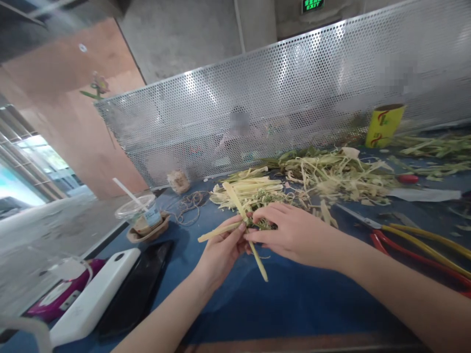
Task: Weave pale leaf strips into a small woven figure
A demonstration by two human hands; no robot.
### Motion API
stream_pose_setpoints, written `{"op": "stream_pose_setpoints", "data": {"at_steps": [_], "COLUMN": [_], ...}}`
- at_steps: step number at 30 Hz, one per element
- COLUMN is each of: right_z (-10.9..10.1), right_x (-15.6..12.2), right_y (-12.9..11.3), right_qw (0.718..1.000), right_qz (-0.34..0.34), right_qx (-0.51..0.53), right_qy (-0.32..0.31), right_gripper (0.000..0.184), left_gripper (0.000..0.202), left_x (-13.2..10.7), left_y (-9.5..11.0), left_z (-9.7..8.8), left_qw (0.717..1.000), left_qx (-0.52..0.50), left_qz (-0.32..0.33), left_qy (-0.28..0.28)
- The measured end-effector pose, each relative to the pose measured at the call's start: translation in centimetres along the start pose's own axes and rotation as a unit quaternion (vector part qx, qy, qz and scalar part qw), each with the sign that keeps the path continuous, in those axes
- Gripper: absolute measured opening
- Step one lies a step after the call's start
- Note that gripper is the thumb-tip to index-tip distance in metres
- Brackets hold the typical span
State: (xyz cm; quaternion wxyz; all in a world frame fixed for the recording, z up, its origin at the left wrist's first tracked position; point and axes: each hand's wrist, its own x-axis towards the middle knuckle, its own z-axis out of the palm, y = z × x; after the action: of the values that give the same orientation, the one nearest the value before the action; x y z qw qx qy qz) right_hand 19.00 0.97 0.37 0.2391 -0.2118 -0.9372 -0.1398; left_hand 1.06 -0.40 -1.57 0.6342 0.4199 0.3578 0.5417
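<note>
Bare forearms (390, 282) met where left hand (222, 251) and right hand (294, 233) pinched closed on crossed pale strips (237, 202), husks (342, 176) beyond.

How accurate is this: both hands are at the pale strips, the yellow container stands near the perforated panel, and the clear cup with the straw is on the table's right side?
One error: the head view shows the clear cup on the table's left side. The rest holds: left hand and right hand at the pale strips, yellow container near the perforated panel.
</note>
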Motion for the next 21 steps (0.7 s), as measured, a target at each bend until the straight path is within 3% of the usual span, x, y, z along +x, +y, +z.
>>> {"op": "stream_pose_setpoints", "data": {"at_steps": [3,5,8,10,15,21], "right_z": [0.2,0.0,-0.3,-0.3,-0.2,-0.4], "right_x": [-0.1,-0.1,0.0,0.0,0.3,0.4], "right_y": [0.0,0.3,1.1,1.5,0.6,-0.6], "right_qw": [1.000,0.994,0.951,0.925,0.938,0.959], "right_qz": [0.007,0.023,0.104,0.142,0.051,-0.018], "right_qx": [0.015,0.102,0.278,0.333,0.328,0.211], "right_qy": [-0.006,0.006,0.082,0.119,0.106,0.189], "right_gripper": [0.032,0.031,0.030,0.029,0.028,0.008], "left_gripper": [0.026,0.023,0.018,0.016,0.008,0.006], "left_x": [0.1,0.0,-0.2,-0.5,-1.3,-1.5], "left_y": [0.0,0.1,0.3,0.5,0.5,0.4], "left_z": [-0.2,-0.3,-0.2,-0.1,-0.3,-0.8], "left_qw": [1.000,1.000,0.998,0.993,0.967,0.947], "left_qx": [0.008,0.012,0.006,-0.010,-0.046,-0.009], "left_qz": [0.003,0.006,0.020,0.036,0.057,0.057], "left_qy": [0.012,0.003,-0.052,-0.114,-0.243,-0.315]}}
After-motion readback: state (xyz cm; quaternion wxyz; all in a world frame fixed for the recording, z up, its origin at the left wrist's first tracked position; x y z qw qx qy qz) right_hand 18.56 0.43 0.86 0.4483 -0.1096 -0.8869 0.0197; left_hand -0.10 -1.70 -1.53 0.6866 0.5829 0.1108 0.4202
